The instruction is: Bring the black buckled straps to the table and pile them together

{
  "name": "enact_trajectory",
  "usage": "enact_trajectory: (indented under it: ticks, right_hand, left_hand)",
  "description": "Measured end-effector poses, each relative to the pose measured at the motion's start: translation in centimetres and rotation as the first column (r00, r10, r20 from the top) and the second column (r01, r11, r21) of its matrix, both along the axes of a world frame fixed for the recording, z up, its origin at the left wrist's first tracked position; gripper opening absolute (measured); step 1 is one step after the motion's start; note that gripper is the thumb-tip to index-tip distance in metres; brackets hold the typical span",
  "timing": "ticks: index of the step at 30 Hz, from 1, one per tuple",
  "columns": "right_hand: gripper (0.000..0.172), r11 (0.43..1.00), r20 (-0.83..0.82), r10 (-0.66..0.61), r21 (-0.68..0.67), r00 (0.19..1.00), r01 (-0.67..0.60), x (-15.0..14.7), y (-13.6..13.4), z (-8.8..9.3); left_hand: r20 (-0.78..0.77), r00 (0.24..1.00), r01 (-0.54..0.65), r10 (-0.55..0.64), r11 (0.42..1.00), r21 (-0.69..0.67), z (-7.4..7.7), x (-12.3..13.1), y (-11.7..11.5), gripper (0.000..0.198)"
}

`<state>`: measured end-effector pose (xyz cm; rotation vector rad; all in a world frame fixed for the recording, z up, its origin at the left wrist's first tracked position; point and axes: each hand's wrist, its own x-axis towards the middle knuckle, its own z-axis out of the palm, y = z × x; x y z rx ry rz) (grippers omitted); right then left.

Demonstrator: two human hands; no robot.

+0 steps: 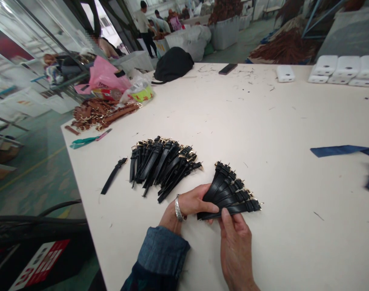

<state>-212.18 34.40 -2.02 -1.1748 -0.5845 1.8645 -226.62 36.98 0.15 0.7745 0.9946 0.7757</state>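
Observation:
A fan of several black straps [228, 192] with gold-coloured buckles is held just over the white table. My left hand [199, 201] is closed on the plain ends of the fan, its thumb lying across the top. With thumb and fingers, my right hand [235, 238] pinches the lower edge of the nearest strap. To the left lies a large pile of similar black straps [163, 161], buckles pointing away from me. One single black strap [114, 176] rests farther left, apart from the pile.
Green-handled scissors [89, 140] and a heap of brown straps [102, 113] lie near the table's left edge. A black cap [174, 64], a phone [228, 68] and white boxes [338, 68] stand along the far side. Blue fabric [342, 150] is at right. People work in the background.

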Motion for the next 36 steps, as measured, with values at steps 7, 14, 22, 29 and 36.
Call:
enact_trajectory:
  ticks: [7, 14, 22, 29, 36]
  right_hand:
    - [0.044, 0.999, 0.033, 0.036, 0.005, 0.999, -0.036, 0.3, -0.1, 0.4]
    - [0.041, 0.998, 0.08, 0.055, -0.001, 0.995, -0.055, 0.4, 0.0, 0.5]
    - [0.041, 0.998, 0.073, 0.063, -0.012, 0.995, -0.062, 0.4, 0.1, 0.8]
    - [0.037, 0.998, 0.089, 0.06, 0.003, 0.994, -0.061, 0.4, 0.1, 0.9]
    - [0.037, 0.996, 0.08, 0.079, 0.028, 0.994, -0.081, 0.5, 0.2, 1.2]
  left_hand:
    - [-0.01, 0.996, 0.087, -0.087, 0.996, -0.018, 0.0, -0.2, 0.0, 0.049]
    - [-0.008, 0.99, 0.142, -0.142, 0.989, -0.052, -0.1, -0.2, -0.1, 0.047]
    - [-0.017, 0.989, 0.148, -0.149, 0.988, -0.03, -0.2, -0.3, -0.1, 0.046]
    - [-0.018, 0.991, 0.131, -0.131, 0.991, -0.026, -0.4, -0.3, -0.2, 0.045]
    - [-0.023, 0.991, 0.132, -0.132, 0.991, 0.002, -0.7, -0.5, -0.2, 0.044]
